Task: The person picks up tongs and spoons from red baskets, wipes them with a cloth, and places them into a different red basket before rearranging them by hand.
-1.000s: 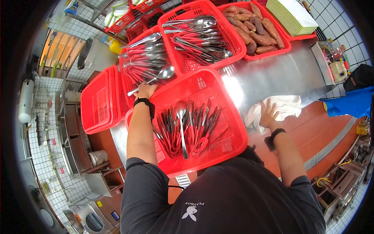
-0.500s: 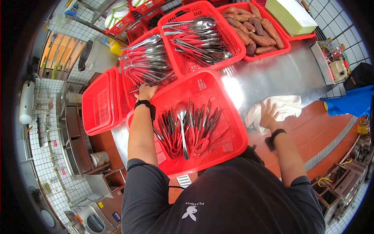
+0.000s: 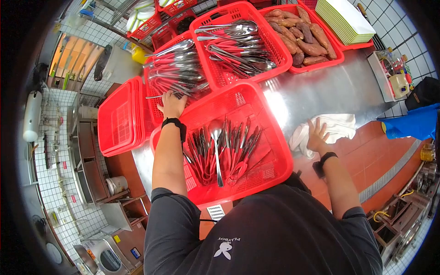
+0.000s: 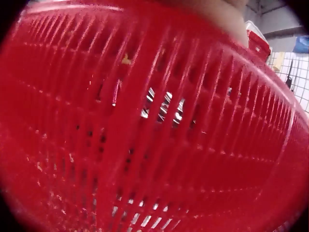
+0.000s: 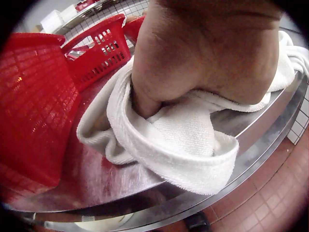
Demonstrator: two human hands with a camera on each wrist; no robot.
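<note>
My left hand reaches over the near edge of the left red basket, with its fingers down among red-handled tongs and spoons. A thin metal utensil handle sticks out beside the fingertips; I cannot tell whether the fingers grip it. In the left wrist view, a slotted red basket wall hides the fingers. My right hand rests with spread fingers on a crumpled white cloth at the steel table's edge. A front red basket holds several tongs and one spoon on top.
Behind stands another basket of spoons and tongs, beside a basket of sweet potatoes. White-and-green trays are stacked at the back right. Nested red baskets stand at the left. The steel table shows between baskets and cloth.
The spoon that lay under my left hand, its bowl on top of the left basket's pile, no longer shows there. That hand has shifted slightly; the right hand stays on the cloth.
</note>
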